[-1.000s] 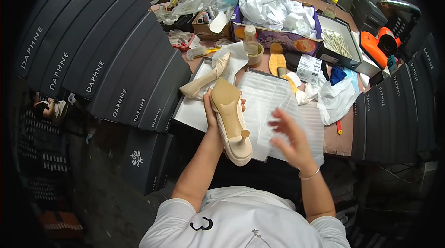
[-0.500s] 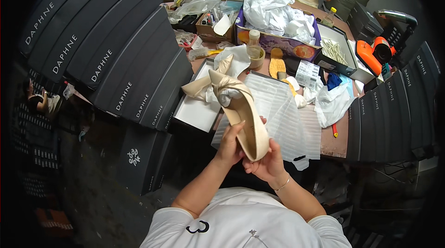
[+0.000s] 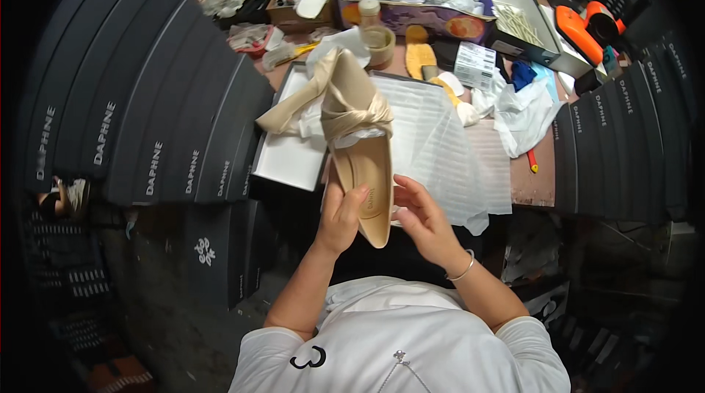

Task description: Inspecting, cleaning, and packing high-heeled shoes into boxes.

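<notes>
A beige pointed flat shoe (image 3: 361, 161) with a knotted satin band points away from me, its insole facing up and white stuffing inside its toe. My left hand (image 3: 339, 217) grips its left side near the heel, thumb on the insole. Close by the shoe's right side is my right hand (image 3: 422, 211), fingers apart; whether a fingertip touches the shoe is hard to make out. Behind the held shoe, a second beige shoe (image 3: 290, 108) lies over an open white-lined shoebox (image 3: 294, 161), partly hidden. White foam wrapping sheet (image 3: 437, 147) is spread to the right.
Dark shoeboxes (image 3: 165, 99) are stacked at left, others (image 3: 617, 143) at right. Farther back are a jar (image 3: 378, 46), a purple carton (image 3: 418, 17) of white paper, a tray of white sticks (image 3: 518, 24), yellow insoles (image 3: 420, 55) and an orange tool (image 3: 579, 34).
The shoe has turned more upright, its toe now pointing straight away. My right hand has come off the heel and opened beside it. The view has tilted lower.
</notes>
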### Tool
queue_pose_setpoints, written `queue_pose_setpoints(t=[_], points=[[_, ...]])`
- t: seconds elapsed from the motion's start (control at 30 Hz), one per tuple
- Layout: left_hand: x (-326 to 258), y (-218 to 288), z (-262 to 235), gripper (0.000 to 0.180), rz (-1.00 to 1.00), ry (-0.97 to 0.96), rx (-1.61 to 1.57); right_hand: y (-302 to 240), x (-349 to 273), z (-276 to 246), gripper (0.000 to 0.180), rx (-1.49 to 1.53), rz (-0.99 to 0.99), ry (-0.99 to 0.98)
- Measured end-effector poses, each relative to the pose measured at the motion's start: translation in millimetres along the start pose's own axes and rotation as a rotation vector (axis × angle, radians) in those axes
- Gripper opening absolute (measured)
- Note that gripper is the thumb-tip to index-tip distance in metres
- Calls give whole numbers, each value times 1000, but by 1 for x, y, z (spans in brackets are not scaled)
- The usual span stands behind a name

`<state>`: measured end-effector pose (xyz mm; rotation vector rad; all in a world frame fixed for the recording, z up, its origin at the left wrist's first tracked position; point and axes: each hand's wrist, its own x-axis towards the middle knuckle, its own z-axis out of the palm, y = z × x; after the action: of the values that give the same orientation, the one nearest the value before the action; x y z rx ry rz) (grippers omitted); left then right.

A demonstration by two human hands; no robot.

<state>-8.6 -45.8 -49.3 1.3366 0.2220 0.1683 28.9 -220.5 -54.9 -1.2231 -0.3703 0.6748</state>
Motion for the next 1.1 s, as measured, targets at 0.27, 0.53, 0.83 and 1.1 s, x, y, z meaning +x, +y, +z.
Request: queue_pose_setpoints(t=[0.27,0.53,0.83,1.1], points=[[55,28,59,45,42,-419,175,-43,-1,-62,83,-785,-363,294],[203,-21,177,22,832,-864,1139,-45,-121,-199,66,-383,-127,738],[274,-133,252,16,1166,-1008,1599,-25,-140,-204,62,-29,-183,824],[298,10,253,14,1243,-685,1251,-67,-143,-177,70,-8,-309,595]])
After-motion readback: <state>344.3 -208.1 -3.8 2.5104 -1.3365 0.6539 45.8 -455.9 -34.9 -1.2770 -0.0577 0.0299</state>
